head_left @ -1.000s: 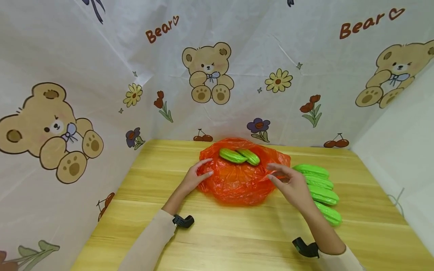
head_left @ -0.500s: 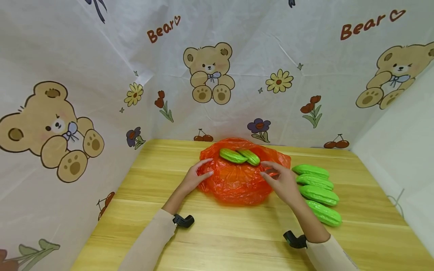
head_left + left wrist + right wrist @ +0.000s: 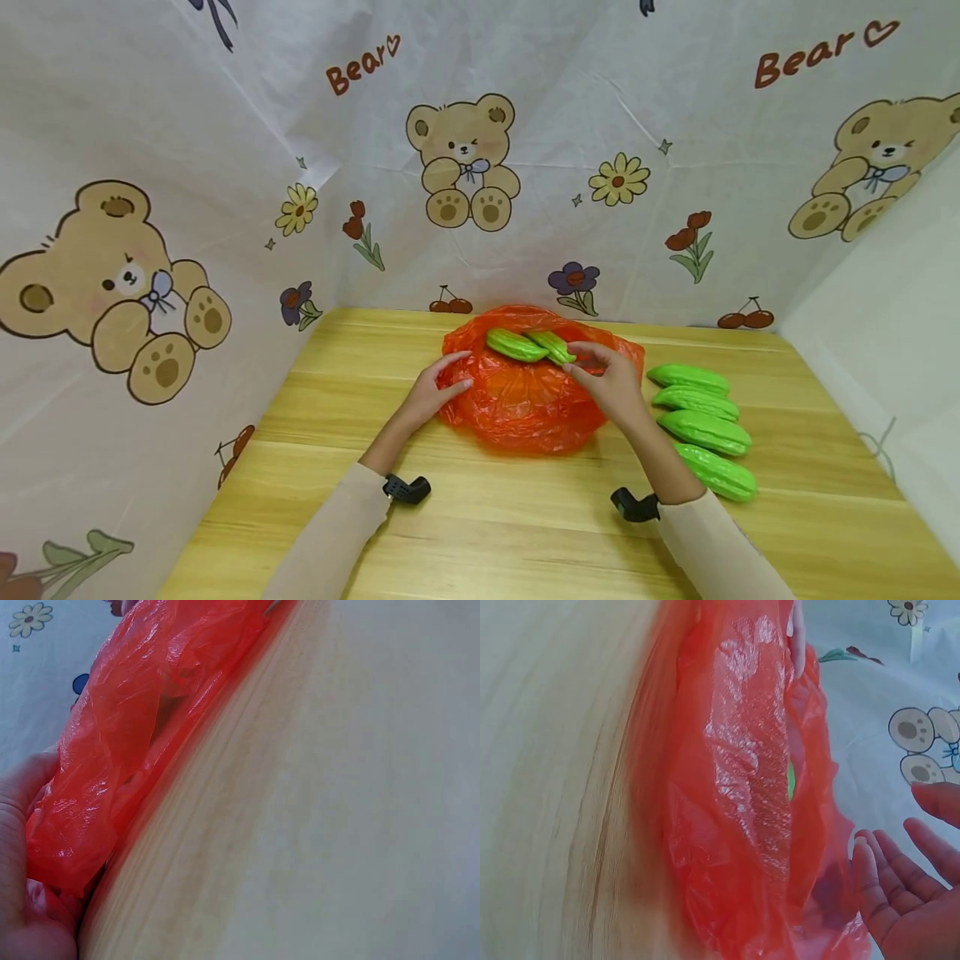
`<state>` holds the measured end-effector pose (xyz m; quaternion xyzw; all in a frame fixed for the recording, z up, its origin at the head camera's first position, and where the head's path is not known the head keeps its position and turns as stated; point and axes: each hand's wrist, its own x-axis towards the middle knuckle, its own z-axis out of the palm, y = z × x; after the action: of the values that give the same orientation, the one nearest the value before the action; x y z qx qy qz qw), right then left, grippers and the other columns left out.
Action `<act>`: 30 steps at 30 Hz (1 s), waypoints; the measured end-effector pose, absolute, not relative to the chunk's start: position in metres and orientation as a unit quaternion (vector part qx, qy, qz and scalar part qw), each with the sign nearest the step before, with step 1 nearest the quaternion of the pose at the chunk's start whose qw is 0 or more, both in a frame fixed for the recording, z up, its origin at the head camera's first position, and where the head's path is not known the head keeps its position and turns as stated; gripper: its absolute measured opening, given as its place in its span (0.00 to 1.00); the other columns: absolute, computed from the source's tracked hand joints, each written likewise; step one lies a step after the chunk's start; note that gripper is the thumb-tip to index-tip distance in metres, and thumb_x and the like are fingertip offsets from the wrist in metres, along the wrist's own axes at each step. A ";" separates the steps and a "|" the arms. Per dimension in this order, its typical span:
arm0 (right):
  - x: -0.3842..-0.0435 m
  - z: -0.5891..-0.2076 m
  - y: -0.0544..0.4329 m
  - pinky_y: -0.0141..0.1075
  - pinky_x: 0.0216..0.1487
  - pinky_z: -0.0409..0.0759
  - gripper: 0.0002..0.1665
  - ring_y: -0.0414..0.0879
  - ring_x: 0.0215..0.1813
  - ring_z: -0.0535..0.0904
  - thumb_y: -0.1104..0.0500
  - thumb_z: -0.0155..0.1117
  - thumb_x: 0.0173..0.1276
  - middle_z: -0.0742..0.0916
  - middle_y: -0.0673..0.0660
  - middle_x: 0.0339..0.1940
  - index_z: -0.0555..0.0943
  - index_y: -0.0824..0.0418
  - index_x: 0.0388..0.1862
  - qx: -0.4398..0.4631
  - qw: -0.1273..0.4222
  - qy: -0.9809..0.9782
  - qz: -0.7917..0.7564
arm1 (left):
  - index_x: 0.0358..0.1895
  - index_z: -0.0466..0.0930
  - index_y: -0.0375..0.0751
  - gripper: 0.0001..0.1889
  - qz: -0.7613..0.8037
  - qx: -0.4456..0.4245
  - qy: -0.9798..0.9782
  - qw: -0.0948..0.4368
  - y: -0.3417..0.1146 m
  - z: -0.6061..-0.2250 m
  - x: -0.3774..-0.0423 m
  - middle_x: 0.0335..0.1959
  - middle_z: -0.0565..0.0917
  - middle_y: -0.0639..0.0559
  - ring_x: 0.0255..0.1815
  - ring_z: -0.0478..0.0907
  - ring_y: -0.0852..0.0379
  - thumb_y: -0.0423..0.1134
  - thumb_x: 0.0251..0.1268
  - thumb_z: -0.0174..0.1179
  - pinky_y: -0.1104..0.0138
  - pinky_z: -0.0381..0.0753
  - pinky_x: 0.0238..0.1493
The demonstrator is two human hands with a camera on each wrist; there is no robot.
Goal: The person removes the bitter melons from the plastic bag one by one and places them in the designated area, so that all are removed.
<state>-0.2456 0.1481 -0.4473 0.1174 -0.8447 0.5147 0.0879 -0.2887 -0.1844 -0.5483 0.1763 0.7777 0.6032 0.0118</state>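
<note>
A red plastic bag lies with its mouth spread, in the middle of the table in the head view. Two green bitter melons sit inside toward the back: a left bitter melon and a right bitter melon. My left hand rests at the bag's left rim, thumb and fingers apart over the plastic. Over the right side of the bag reaches my right hand, its fingertips at the right melon's near end. The right wrist view shows this hand with its fingers spread.
Several more bitter melons lie in a row to the right of the bag on the wooden table. A bear-printed cloth stands behind the table and along its left side. A thin cord shows at the right.
My right hand has moved left and slightly away from me, from the bag's right rim to the right melon inside. The left hand and the bag have stayed in place.
</note>
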 end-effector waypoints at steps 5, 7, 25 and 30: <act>-0.257 -0.453 0.147 0.25 0.40 0.82 0.23 0.58 0.53 0.84 0.63 0.72 0.67 0.85 0.64 0.58 0.82 0.67 0.61 0.090 0.084 -0.839 0.531 | 0.72 0.73 0.56 0.30 0.605 0.175 0.777 0.015 -0.184 -0.547 -0.289 0.75 0.68 0.50 0.76 0.62 0.46 0.51 0.68 0.68 0.49 0.68 0.71; -0.261 -0.455 0.146 0.25 0.39 0.81 0.24 0.57 0.53 0.84 0.63 0.72 0.68 0.85 0.64 0.58 0.82 0.66 0.61 0.081 0.084 -0.839 0.532 | 0.71 0.73 0.57 0.30 0.604 0.172 0.778 0.015 -0.185 -0.547 -0.289 0.74 0.68 0.51 0.76 0.63 0.47 0.52 0.67 0.68 0.50 0.69 0.71; -0.289 -0.479 0.146 0.25 0.41 0.80 0.25 0.58 0.56 0.82 0.62 0.73 0.67 0.86 0.66 0.56 0.81 0.66 0.62 0.028 0.081 -0.848 0.524 | 0.71 0.73 0.58 0.29 0.612 0.174 0.771 0.020 -0.184 -0.548 -0.288 0.75 0.68 0.51 0.75 0.63 0.46 0.50 0.68 0.67 0.50 0.70 0.70; -0.293 -0.483 0.148 0.37 0.49 0.82 0.26 0.59 0.56 0.82 0.61 0.73 0.67 0.86 0.65 0.56 0.81 0.66 0.63 0.023 0.079 -0.855 0.513 | 0.71 0.73 0.59 0.29 0.612 0.171 0.772 0.018 -0.184 -0.548 -0.289 0.74 0.68 0.53 0.75 0.63 0.48 0.51 0.68 0.68 0.51 0.70 0.70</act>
<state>-0.2932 0.1475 -0.4830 0.0229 -0.8546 0.5128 0.0787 -0.2888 -0.1843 -0.5482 0.1711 0.7717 0.6123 0.0175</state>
